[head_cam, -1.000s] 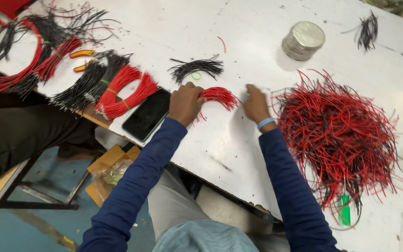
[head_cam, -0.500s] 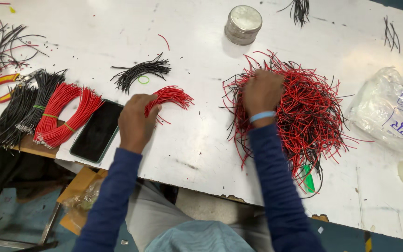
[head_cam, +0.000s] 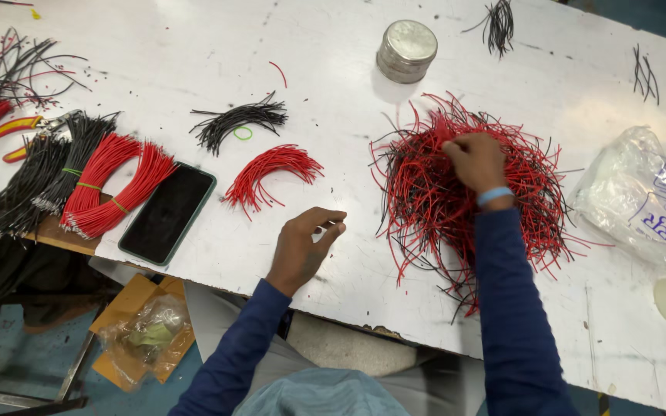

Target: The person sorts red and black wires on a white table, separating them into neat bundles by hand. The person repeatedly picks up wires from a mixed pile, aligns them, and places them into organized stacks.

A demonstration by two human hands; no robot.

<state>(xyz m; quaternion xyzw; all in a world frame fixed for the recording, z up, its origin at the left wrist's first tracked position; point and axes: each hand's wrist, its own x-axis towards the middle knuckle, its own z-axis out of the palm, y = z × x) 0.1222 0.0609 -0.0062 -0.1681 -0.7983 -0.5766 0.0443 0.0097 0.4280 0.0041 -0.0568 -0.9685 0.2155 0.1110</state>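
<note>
Glossy plastic-sheathed red and black wire pile lies right on the scuffed, matt white-painted table; the far round tin looks like dull metal.

Dark blue long sleeves; light blue band on right wrist.

Bright, even light falls from overhead onto the white table, which glares palest along its far edge and near the metal tin. Shadows are soft and short, lying close beside the tin and under the right hand. The picture is fairly sharp in the middle, slightly soft toward the corners, with the floor below much dimmer.
</note>
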